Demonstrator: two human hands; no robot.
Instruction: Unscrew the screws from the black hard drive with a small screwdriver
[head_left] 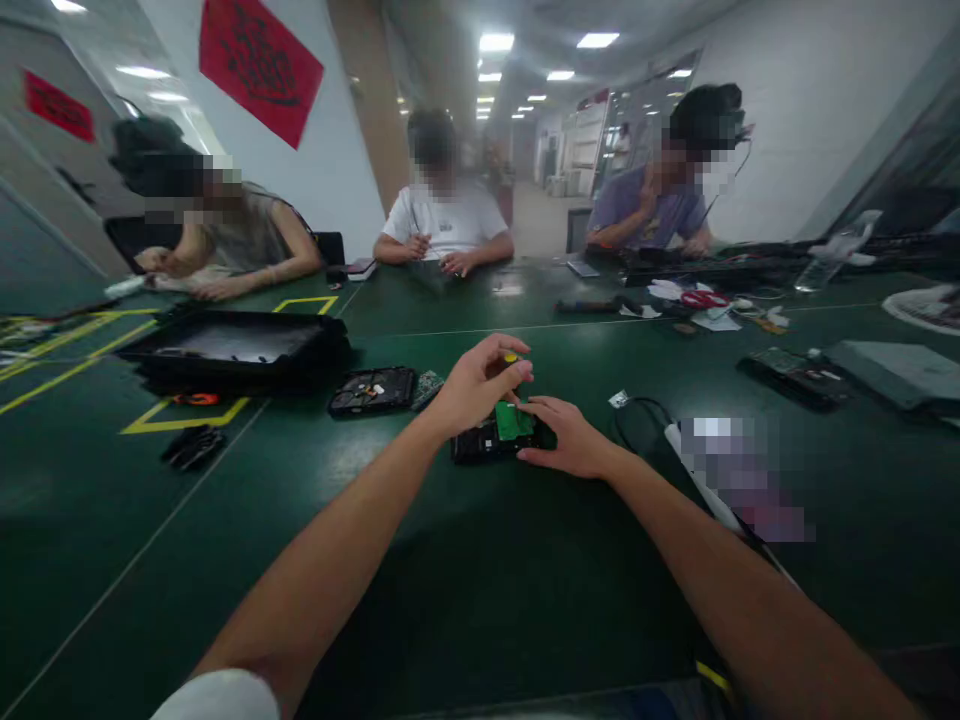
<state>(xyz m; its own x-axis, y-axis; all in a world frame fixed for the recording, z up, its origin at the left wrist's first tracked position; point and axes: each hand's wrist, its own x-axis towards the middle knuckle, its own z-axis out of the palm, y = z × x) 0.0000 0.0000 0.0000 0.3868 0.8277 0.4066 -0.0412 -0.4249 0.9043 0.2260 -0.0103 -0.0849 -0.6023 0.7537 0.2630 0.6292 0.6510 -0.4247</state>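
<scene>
My left hand (480, 385) is closed around a small screwdriver with a yellow cap (512, 357), held upright over a black hard drive (484, 443) on the green table. A green circuit board (513, 420) sits on the drive's right part. My right hand (566, 438) rests on the drive's right edge, fingers pressed against the board and the case, steadying it.
A second opened hard drive (373, 390) and a small board (427, 388) lie to the left, near a black tray (232, 348). A power strip with cable (701, 470) lies right. Three people sit across the table (450, 580), with tools and parts scattered at the far right.
</scene>
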